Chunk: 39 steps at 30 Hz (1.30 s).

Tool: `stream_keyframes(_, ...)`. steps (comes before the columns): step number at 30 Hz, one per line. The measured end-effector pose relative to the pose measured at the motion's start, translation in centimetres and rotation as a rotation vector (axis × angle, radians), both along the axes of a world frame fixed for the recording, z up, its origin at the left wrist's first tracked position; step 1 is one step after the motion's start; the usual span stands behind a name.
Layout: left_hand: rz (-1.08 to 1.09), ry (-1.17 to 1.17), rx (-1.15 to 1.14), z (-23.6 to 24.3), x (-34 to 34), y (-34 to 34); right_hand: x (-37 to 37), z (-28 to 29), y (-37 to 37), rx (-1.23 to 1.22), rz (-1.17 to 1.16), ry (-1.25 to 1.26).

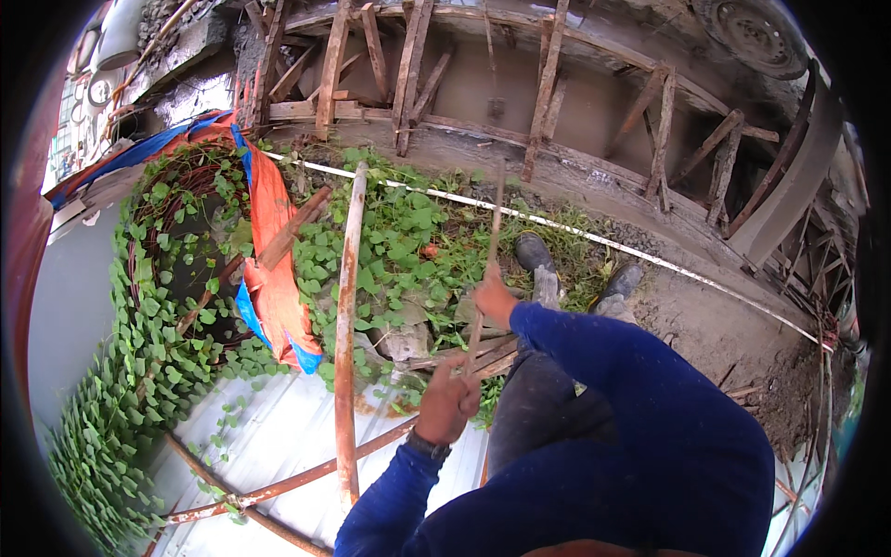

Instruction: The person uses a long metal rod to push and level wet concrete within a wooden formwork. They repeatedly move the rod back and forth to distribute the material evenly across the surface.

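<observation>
A long thin wooden stick [495,218] runs away from me over the green plants. My right hand [495,297] is wrapped round it partway along. Closer to my body, my left hand [447,403], with a dark watch on the wrist, is closed at the stick's near end. Just left of my hands stands a rusty metal pipe [346,325]. Below and between the hands lie wooden boards [487,357] and a grey stone [405,342] among the leaves.
Leafy vines [390,232] cover the ground ahead. An orange and blue tarp [269,292] hangs at the left above white corrugated sheets [269,422]. A white pipe [557,225] crosses beyond my boots [533,251]. Farther off are wooden braces [411,79] and a tyre [756,37].
</observation>
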<state>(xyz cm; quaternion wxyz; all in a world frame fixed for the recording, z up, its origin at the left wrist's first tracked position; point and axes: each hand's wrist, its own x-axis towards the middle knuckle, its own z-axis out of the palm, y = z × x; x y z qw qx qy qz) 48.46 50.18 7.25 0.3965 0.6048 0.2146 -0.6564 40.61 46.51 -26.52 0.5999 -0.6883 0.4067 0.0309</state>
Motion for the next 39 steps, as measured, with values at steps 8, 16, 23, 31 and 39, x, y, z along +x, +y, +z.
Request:
stream_keyframes(8,0.03,-0.229,0.047,-4.4,-1.5,-4.0,6.0,-1.8,-8.4,0.751,-0.136,-0.139)
stream_keyframes(16,-0.016,-0.263,-0.042,-0.4,-3.3,0.4,5.7,9.2,-7.6,0.66,-0.207,-0.172)
stream_keyframes(23,-0.039,-0.026,-0.021,4.9,-2.3,4.2,-0.8,12.0,-0.3,0.583,-0.49,0.005)
stream_keyframes(31,-0.093,-0.064,-0.019,-2.5,2.0,-1.2,1.1,-5.5,-3.4,-0.251,0.281,-0.243)
stream_keyframes(39,-0.328,-0.654,-0.14,-9.9,-4.0,-0.6,5.7,0.8,-10.3,0.893,-0.189,-0.15)
